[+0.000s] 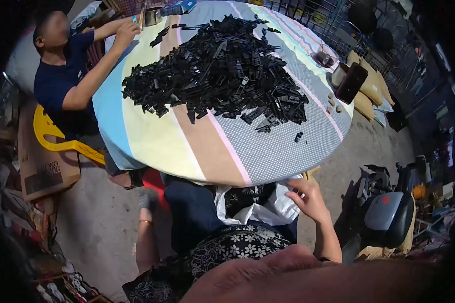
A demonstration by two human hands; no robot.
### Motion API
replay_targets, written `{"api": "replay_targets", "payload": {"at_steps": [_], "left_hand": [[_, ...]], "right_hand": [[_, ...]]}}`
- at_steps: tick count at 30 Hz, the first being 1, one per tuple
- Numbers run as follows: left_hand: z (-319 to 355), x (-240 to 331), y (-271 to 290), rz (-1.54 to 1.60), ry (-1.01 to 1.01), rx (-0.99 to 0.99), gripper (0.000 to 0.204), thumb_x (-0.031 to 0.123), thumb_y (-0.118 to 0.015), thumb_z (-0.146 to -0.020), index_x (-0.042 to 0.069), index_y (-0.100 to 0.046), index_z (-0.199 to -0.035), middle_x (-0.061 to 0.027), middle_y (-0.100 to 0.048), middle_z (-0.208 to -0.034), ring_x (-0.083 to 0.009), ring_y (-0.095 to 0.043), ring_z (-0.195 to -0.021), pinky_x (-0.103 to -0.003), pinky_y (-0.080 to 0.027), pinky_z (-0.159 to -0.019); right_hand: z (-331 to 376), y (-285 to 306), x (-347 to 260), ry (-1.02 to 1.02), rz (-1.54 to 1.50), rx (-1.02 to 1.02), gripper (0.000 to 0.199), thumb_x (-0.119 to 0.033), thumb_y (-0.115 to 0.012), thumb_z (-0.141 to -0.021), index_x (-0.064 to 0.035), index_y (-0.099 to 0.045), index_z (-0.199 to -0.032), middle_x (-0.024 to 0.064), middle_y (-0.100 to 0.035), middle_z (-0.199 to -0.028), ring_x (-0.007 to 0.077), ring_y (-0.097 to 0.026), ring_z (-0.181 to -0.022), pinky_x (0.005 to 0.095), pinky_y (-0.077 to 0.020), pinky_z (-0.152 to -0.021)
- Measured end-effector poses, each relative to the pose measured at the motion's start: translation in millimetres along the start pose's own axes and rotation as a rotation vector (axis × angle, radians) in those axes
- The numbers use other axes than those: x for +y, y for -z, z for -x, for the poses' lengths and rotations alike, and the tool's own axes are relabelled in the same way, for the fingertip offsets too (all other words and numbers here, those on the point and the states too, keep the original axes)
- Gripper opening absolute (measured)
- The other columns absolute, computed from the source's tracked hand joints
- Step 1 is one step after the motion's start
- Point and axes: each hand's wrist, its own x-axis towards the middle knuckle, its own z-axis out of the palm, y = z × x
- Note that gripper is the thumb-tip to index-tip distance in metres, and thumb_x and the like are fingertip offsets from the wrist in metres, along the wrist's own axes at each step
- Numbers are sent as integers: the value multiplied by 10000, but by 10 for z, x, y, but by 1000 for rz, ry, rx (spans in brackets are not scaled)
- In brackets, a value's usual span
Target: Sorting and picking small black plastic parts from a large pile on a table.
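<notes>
At lower centre, the white bag (279, 208) is best steadied by the right hand (309, 200), fingers parted; those of the left hand (147, 200) cannot be told.

Lettering (50, 167) on carton (38, 151), on navy shirt (58, 83) (tiny)

A yellow chair (60, 146) stands left, a scooter (389, 213) right.

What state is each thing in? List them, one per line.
White bag: open, something dark inside
Black plastic pieces: loosely heaped
Tablecloth: spread out
Phone: propped up, visible face dark
Scooter: upright, parked
Right hand: fingers bent, by the bag's edge
Left hand: lowered, grip unclear
</notes>
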Motion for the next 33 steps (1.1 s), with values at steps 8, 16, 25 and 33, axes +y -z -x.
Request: {"api": "replay_targets", "payload": {"at_steps": [8,16,25,33], "left_hand": [[113,463,-758,280,-241,-50,318,306,-405,-906,55,-597,-948,-69,-594,-815,-214,-558,-705,-330,-455,-629],[260,452,-938,469,-419,-41,315,297,-403,-905,58,-598,-971,-75,-602,-818,-226,-564,-710,-343,-460,-634],[134,373,-680,622,-635,47,313,286,-402,-904,60,-599,-996,-82,-610,-822,-239,-571,-715,-357,-465,-640],[-40,191,-414,1130,-287,278,313,269,-404,-902,60,-594,-1036,-107,-622,-863,-262,-584,-764,-378,-470,-691]], "right_hand": [[-98,144,-193,132,170,139,122,-56,-674,-760,10,-649,-859,111,-627,-743,199,-579,-574,282,-463,-514],[229,130,-3,-9,189,209,103,-52,-677,-754,13,-652,-830,116,-640,-748,192,-593,-586,274,-468,-516],[106,194,3,68,233,260,101,-49,-677,-749,4,-651,-831,107,-624,-706,183,-592,-570,273,-460,-495],[-585,393,72,155,218,420,320,-3,-648,-730,-61,-602,-1041,110,-588,-977,210,-594,-654,292,-487,-593]]}}
